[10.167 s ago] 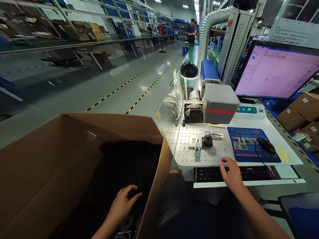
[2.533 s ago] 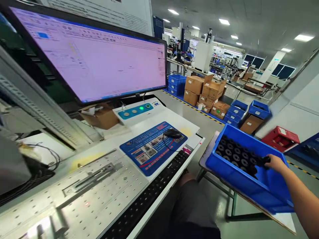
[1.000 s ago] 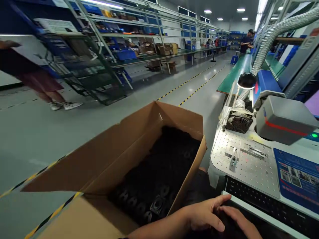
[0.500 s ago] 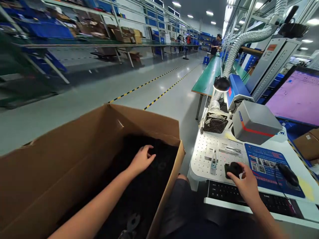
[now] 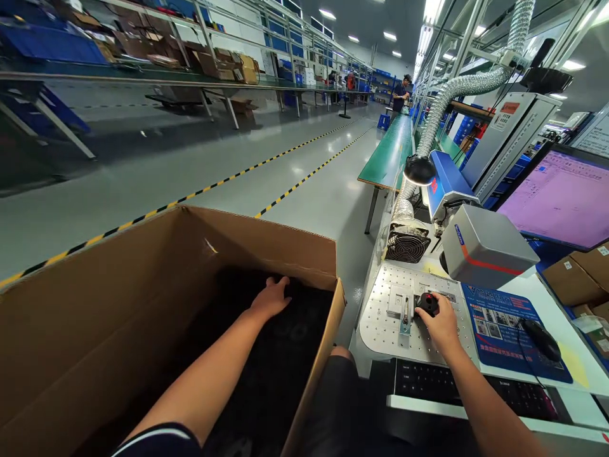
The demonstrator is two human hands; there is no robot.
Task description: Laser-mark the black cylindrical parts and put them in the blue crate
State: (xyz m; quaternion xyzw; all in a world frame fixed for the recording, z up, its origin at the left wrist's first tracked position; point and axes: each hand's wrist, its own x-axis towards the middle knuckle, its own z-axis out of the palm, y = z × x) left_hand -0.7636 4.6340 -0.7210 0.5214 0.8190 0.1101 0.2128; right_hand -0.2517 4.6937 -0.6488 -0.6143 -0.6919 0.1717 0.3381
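Note:
My left hand (image 5: 273, 297) is down inside a large cardboard box (image 5: 266, 244), over dark parts (image 5: 295, 327) at its far end. Its fingers are bent, and whatever lies under the fingertips is too dark to make out. On the right, my right hand (image 5: 441, 317) grips a black part (image 5: 427, 304) between thumb and fingers, with a red light spot on it. That part is at the metal fixture on the perforated plate (image 5: 380, 327), just right of a small clamp (image 5: 405, 314).
Behind the plate are a fan (image 5: 407, 247) and a grey machine head (image 5: 485, 244). A keyboard (image 5: 425, 381), mouse (image 5: 541, 339) and blue mat (image 5: 504, 330) lie nearer and to the right. A monitor (image 5: 556, 193) stands at right. A person (image 5: 400, 95) is far off.
My right hand has carried the black part forward and left, from the plate's front edge to the fixture. My left hand has shifted a little toward the far end of the box.

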